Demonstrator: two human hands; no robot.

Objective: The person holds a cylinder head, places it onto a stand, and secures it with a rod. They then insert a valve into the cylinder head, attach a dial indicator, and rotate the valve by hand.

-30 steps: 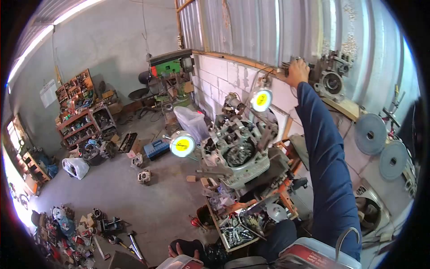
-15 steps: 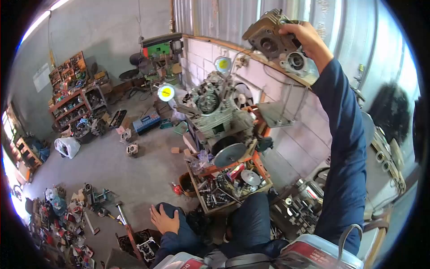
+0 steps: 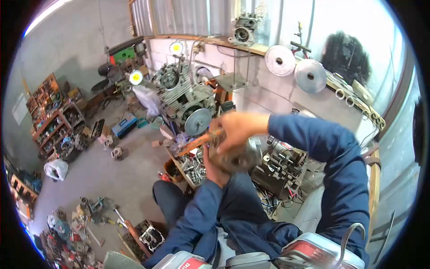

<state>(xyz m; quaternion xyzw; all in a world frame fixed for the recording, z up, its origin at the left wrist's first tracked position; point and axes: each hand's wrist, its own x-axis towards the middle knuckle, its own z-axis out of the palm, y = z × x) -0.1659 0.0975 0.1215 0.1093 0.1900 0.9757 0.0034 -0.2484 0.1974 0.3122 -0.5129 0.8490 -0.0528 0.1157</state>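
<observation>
In front of my knees, both my hands hold a brownish cast-metal engine part (image 3: 239, 158), which looks like a cylinder head and is blurred by motion. My right hand (image 3: 237, 130) grips it from above, its fingers curled over the upper side. My left hand (image 3: 214, 168) is closed against its left, lower side, with some fingers hidden. Just beyond the hands stands a partly dismantled engine (image 3: 179, 92) with a round metal disc (image 3: 198, 122) at its near end. Below it is a wooden tray (image 3: 182, 176) of loose metal parts and tools.
Another engine part (image 3: 243, 35) sits on the wall ledge (image 3: 260, 48), near two toothed discs (image 3: 280, 61) hung on the wall. Small machinery (image 3: 280, 168) stands right of my knees. A blue toolbox (image 3: 124, 125) and several scattered parts lie on the floor to the left.
My right hand has brought the engine part down from the ledge to above my lap. My left hand has left my knee and joined it on the part. The view has turned right.
</observation>
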